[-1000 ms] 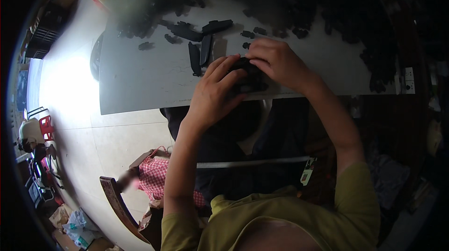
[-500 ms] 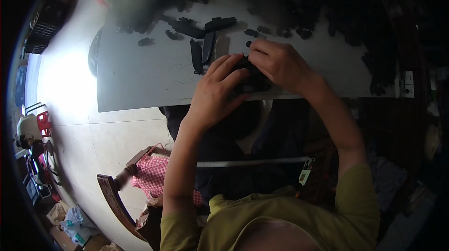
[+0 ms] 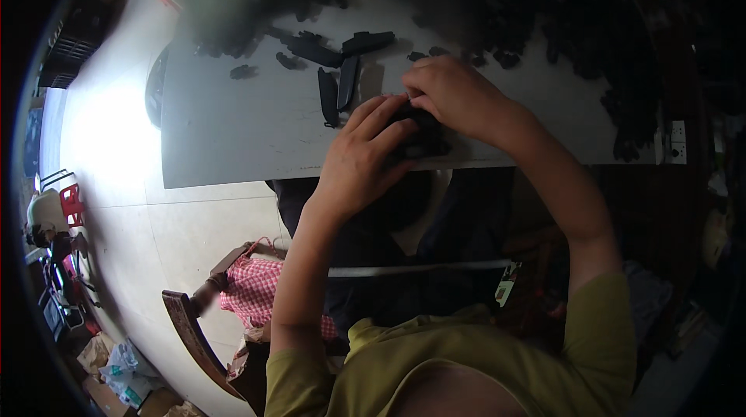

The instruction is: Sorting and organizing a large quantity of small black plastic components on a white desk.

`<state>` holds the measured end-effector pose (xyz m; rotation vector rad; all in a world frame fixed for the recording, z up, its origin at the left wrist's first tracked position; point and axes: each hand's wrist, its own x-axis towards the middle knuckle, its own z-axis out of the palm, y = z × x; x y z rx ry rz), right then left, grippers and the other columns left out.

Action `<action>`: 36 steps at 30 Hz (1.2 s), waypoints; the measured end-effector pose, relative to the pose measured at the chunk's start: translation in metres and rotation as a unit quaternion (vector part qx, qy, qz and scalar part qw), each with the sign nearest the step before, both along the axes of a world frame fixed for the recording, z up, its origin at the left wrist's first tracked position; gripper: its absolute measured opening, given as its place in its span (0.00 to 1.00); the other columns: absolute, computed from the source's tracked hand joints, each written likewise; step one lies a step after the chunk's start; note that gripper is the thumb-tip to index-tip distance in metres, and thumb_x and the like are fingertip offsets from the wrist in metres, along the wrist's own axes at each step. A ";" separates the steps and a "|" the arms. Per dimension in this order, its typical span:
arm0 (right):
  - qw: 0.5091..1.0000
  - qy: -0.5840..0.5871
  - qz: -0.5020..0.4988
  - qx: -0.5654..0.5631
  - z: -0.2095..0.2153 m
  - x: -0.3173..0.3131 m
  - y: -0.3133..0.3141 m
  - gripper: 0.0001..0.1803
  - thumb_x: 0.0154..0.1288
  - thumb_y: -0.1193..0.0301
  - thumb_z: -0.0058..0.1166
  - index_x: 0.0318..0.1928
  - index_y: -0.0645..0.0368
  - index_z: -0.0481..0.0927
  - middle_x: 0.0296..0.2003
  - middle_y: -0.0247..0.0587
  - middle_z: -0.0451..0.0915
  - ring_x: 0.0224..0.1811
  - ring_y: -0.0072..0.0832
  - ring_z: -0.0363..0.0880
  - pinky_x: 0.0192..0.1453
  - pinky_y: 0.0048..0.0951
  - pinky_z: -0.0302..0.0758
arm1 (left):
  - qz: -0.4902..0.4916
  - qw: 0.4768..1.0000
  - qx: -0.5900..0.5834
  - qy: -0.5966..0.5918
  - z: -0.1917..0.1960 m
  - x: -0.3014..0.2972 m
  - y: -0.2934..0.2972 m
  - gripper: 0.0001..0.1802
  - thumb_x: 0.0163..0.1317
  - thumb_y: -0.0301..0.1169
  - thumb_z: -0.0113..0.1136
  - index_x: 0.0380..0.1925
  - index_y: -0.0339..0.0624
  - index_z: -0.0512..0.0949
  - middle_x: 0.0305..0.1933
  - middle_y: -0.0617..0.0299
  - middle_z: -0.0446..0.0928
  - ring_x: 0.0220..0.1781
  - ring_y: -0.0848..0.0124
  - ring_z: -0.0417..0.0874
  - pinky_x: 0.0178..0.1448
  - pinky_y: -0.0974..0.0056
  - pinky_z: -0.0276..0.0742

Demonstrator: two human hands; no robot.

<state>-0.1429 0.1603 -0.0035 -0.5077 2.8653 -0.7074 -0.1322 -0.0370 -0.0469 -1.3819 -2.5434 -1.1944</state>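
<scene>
Black part (image 3: 420, 137) pinched between left hand (image 3: 361, 160) and right hand (image 3: 458, 98).

Matt black plastic parts (image 3: 338, 94) on a smooth, matt grey tabletop (image 3: 233, 137).

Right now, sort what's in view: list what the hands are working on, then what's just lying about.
In hand:
left hand
right hand
small black part held between both

Lying about:
black strips
dark pile of parts
grey board
wooden chair
</scene>
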 end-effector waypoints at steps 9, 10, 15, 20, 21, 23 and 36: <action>0.993 -0.092 0.011 -0.079 -0.004 -0.014 0.014 0.10 0.59 0.71 0.58 0.39 0.63 0.82 0.35 0.47 0.81 0.38 0.36 0.80 0.44 0.33 0.76 | 0.001 1.000 0.010 0.010 -0.005 0.001 -0.002 0.24 0.46 0.28 0.69 0.46 0.46 0.75 0.64 0.55 0.68 0.67 0.52 0.67 0.65 0.54 0.69; 0.992 -0.077 -0.023 -0.094 -0.004 -0.014 0.015 0.10 0.60 0.70 0.57 0.39 0.63 0.82 0.35 0.47 0.81 0.37 0.37 0.80 0.44 0.34 0.76 | 0.004 1.000 0.010 0.012 -0.005 0.001 -0.001 0.24 0.46 0.28 0.69 0.46 0.46 0.75 0.64 0.55 0.68 0.67 0.52 0.67 0.65 0.54 0.69; 0.985 0.092 -0.134 0.065 -0.021 -0.033 0.033 0.11 0.62 0.66 0.54 0.37 0.60 0.83 0.36 0.48 0.82 0.40 0.44 0.80 0.45 0.40 0.77 | 0.004 1.000 0.021 -0.003 -0.007 0.001 -0.002 0.25 0.45 0.28 0.70 0.47 0.48 0.76 0.65 0.57 0.68 0.68 0.53 0.66 0.67 0.54 0.67; 0.976 0.166 -0.106 -0.091 -0.047 -0.064 0.005 0.10 0.62 0.69 0.58 0.39 0.62 0.82 0.38 0.47 0.80 0.39 0.41 0.80 0.44 0.36 0.75 | 0.003 1.000 0.015 0.003 -0.008 0.001 -0.001 0.25 0.45 0.29 0.70 0.47 0.48 0.76 0.65 0.57 0.68 0.68 0.53 0.66 0.67 0.54 0.68; 0.976 0.166 -0.106 -0.092 -0.046 -0.063 -0.002 0.10 0.62 0.69 0.58 0.39 0.62 0.82 0.38 0.47 0.80 0.39 0.41 0.80 0.44 0.36 0.75 | 0.004 1.000 0.015 0.004 -0.009 0.001 -0.002 0.25 0.45 0.29 0.70 0.47 0.48 0.76 0.65 0.57 0.68 0.68 0.53 0.66 0.67 0.54 0.68; 0.977 0.142 -0.143 -0.075 -0.045 -0.054 -0.011 0.09 0.59 0.71 0.61 0.38 0.62 0.81 0.38 0.46 0.80 0.39 0.40 0.79 0.43 0.35 0.75 | 0.003 1.000 0.018 0.001 -0.011 0.001 -0.003 0.24 0.45 0.29 0.70 0.46 0.48 0.76 0.65 0.57 0.68 0.68 0.53 0.66 0.67 0.54 0.68; 0.990 0.118 -0.065 0.042 -0.018 -0.008 0.016 0.13 0.59 0.74 0.58 0.46 0.53 0.79 0.40 0.39 0.77 0.41 0.38 0.81 0.42 0.36 0.77 | 0.003 1.000 0.007 0.019 -0.004 0.000 -0.002 0.24 0.46 0.29 0.69 0.46 0.47 0.75 0.64 0.56 0.68 0.67 0.53 0.67 0.64 0.54 0.70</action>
